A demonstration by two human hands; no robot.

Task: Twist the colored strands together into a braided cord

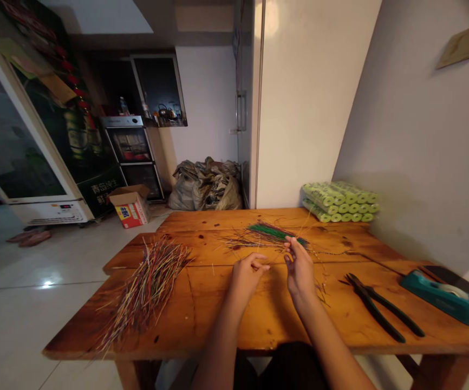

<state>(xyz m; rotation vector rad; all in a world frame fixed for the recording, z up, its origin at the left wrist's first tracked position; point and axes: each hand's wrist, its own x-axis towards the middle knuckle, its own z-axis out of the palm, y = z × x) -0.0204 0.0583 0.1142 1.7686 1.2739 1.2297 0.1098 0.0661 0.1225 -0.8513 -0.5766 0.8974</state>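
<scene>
My right hand (300, 268) pinches a thin yellowish wire (305, 221), which sticks up past the fingertips. To its left, my left hand (249, 275) is held over the wooden table with its fingers curled towards the thumb; whatever is between them is too fine to make out. Just beyond my hands lies a bundle of thin wires, green (270, 233) in the middle with dark reddish strands around it. A large loose pile of multicoloured wires (149, 287) spreads across the table's left side.
Black-handled pliers (380, 309) lie open on the right, near a teal tape dispenser (441, 295). Stacked green-wrapped rolls (338, 201) stand at the table's back right. Beyond the wooden table (210, 325) are bulging sacks (208, 184) and a cardboard box (131, 206) on the floor.
</scene>
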